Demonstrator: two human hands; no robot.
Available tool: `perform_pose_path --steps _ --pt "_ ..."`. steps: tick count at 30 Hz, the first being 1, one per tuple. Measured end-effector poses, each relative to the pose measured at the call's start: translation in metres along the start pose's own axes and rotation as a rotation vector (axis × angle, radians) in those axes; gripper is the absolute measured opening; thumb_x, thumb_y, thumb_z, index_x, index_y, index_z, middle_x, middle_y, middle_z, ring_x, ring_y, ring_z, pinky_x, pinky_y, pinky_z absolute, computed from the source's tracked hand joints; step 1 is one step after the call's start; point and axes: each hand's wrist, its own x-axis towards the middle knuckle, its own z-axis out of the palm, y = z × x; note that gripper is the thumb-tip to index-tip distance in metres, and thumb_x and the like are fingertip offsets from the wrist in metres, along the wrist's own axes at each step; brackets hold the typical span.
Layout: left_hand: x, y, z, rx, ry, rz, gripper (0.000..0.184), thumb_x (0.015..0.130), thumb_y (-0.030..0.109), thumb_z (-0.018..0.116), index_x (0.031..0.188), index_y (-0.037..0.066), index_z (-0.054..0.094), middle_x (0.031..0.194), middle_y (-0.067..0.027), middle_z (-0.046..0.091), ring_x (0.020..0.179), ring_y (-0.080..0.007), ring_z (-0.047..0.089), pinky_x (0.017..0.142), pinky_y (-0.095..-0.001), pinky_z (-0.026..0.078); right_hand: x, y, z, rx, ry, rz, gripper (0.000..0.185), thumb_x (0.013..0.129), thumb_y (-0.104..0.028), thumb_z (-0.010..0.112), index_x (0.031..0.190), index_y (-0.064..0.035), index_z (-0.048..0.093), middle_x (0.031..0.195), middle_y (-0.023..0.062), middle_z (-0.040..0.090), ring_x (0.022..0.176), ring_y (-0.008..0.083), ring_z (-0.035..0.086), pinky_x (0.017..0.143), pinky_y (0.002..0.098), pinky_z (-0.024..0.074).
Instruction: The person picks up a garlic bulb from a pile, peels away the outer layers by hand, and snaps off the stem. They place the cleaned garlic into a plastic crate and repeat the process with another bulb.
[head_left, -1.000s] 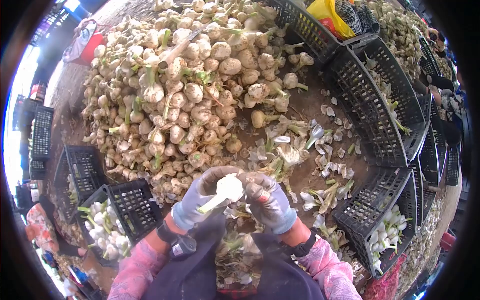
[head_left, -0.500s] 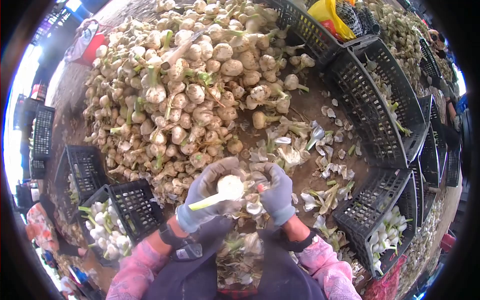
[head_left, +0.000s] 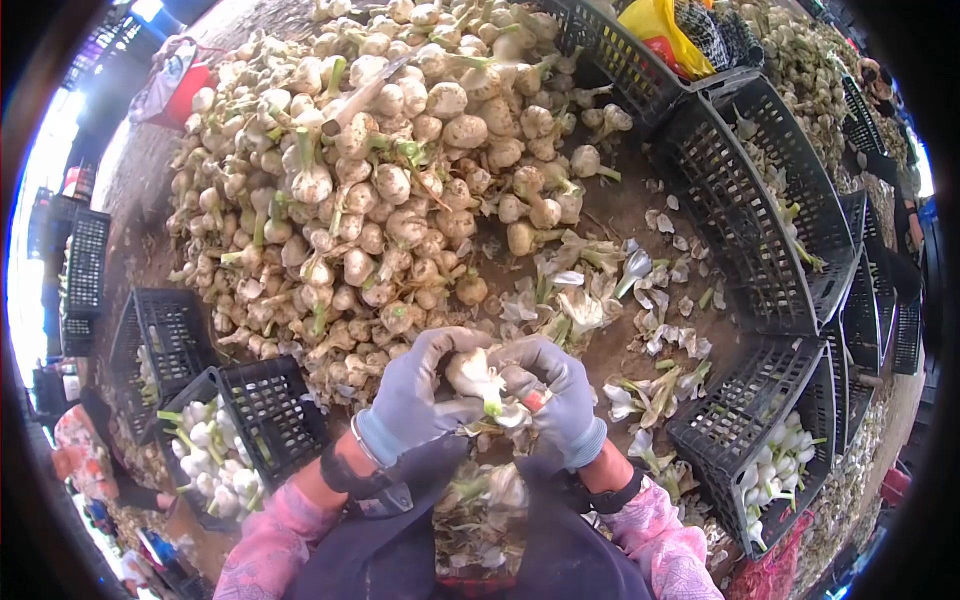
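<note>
A garlic bulb (head_left: 470,374) with a short green-tipped stem and loose whitish skin is held in front of my body. My left hand (head_left: 412,392), in a grey glove, curls round its left side. My right hand (head_left: 560,392), gloved too, closes in from the right with thumb and fingers at the bulb's skin and stem. A small orange-red patch shows at the right thumb; I cannot tell what it is. Just beyond my hands rises a large pile of garlic bulbs (head_left: 370,190), soil-marked and with cut stems.
Peeled garlic (head_left: 215,455) fills a black crate (head_left: 270,410) at left. On the right, another crate (head_left: 745,390) holds white bulbs, with a taller crate (head_left: 735,190) behind it. Shed skins (head_left: 590,305) litter the ground. A person's patterned sleeve (head_left: 85,445) appears far left.
The clean white bulb with a long stem, earlier in my left hand, is out of that hand. A browner bulb is there instead, and my right hand has closed in on it.
</note>
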Motion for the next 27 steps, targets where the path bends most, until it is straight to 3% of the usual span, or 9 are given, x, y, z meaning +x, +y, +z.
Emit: perform_pose_path --steps 4,7,10,11,14,17,20,24,27 --pt "-0.004 -0.007 0.002 -0.250 0.089 0.031 0.064 0.070 -0.007 0.080 0.122 0.003 0.045 0.126 -0.0132 0.055 0.115 -0.0204 0.058 0.101 -0.0339 0.046 -0.007 -0.001 0.001 0.184 -0.007 0.050 0.010 0.092 -0.008 0.065 0.098 0.0002 0.066 0.099 0.0055 0.067 0.087 0.0112 0.062 0.080 0.0266 0.0498" --pt "-0.003 -0.011 0.001 -0.291 0.072 0.083 0.060 0.073 -0.006 0.079 0.124 0.002 0.047 0.125 -0.0112 0.056 0.114 -0.0193 0.059 0.099 -0.0331 0.048 -0.004 0.003 -0.005 0.698 -0.013 0.188 0.014 0.091 -0.008 0.066 0.103 -0.0005 0.064 0.102 0.0067 0.066 0.087 0.0107 0.061 0.080 0.0261 0.0494" --pt "-0.002 -0.008 0.000 -0.187 0.036 0.072 0.058 0.075 -0.003 0.080 0.125 0.000 0.051 0.126 -0.0098 0.056 0.112 -0.0182 0.060 0.097 -0.0319 0.048 -0.005 -0.014 0.006 0.261 0.089 0.120 0.018 0.092 -0.010 0.068 0.107 -0.0010 0.062 0.103 0.0072 0.066 0.086 0.0101 0.061 0.078 0.0258 0.0505" --pt "-0.001 -0.004 -0.001 -0.124 0.020 0.063 0.058 0.075 -0.002 0.080 0.126 0.000 0.053 0.126 -0.0093 0.057 0.111 -0.0179 0.060 0.097 -0.0314 0.048 -0.003 -0.016 0.011 0.039 0.118 -0.025 0.019 0.092 -0.011 0.068 0.107 -0.0007 0.063 0.098 0.0047 0.066 0.083 0.0088 0.061 0.075 0.0237 0.0508" --pt "0.001 0.007 -0.004 -0.087 0.009 0.040 0.057 0.077 0.005 0.080 0.128 0.000 0.055 0.128 -0.0080 0.057 0.110 -0.0166 0.061 0.097 -0.0302 0.048 -0.002 -0.006 0.004 0.395 0.053 0.249 0.021 0.091 -0.012 0.069 0.107 -0.0003 0.063 0.092 0.0029 0.066 0.082 0.0076 0.060 0.074 0.0223 0.0504" --pt "-0.002 0.001 -0.002 -0.262 0.020 0.007 0.058 0.080 0.016 0.080 0.129 0.000 0.054 0.129 -0.0104 0.057 0.111 -0.0192 0.060 0.098 -0.0319 0.046 -0.003 -0.003 0.005 0.466 0.083 0.273 0.027 0.087 -0.016 0.074 0.106 0.0000 0.063 0.089 0.0026 0.066 0.081 0.0075 0.060 0.076 0.0235 0.0502" --pt "0.004 0.001 -0.008 0.238 0.029 0.237 0.063 0.081 0.025 0.079 0.131 -0.002 0.053 0.129 -0.0150 0.055 0.115 -0.0246 0.057 0.099 -0.0349 0.045 -0.003 -0.010 0.017 0.359 0.165 0.186 0.028 0.086 -0.016 0.076 0.105 -0.0010 0.062 0.090 0.0025 0.066 0.081 0.0071 0.060 0.075 0.0238 0.0502" --pt "0.006 0.015 -0.001 0.255 0.044 0.270 0.061 0.083 0.017 0.077 0.136 0.002 0.052 0.130 -0.0171 0.051 0.119 -0.0263 0.053 0.099 -0.0344 0.043 -0.004 0.007 0.023 0.238 0.187 0.039 0.024 0.086 -0.012 0.075 0.104 -0.0026 0.062 0.095 0.0016 0.065 0.083 0.0068 0.059 0.075 0.0236 0.0501" --pt "0.004 0.002 0.007 0.190 0.083 0.237 0.061 0.084 0.012 0.074 0.138 0.001 0.049 0.132 -0.0165 0.048 0.121 -0.0257 0.050 0.100 -0.0325 0.041 -0.008 -0.002 0.019 0.329 0.134 0.251 0.021 0.089 -0.010 0.072 0.105 -0.0026 0.062 0.097 0.0011 0.064 0.085 0.0062 0.059 0.076 0.0231 0.0504"
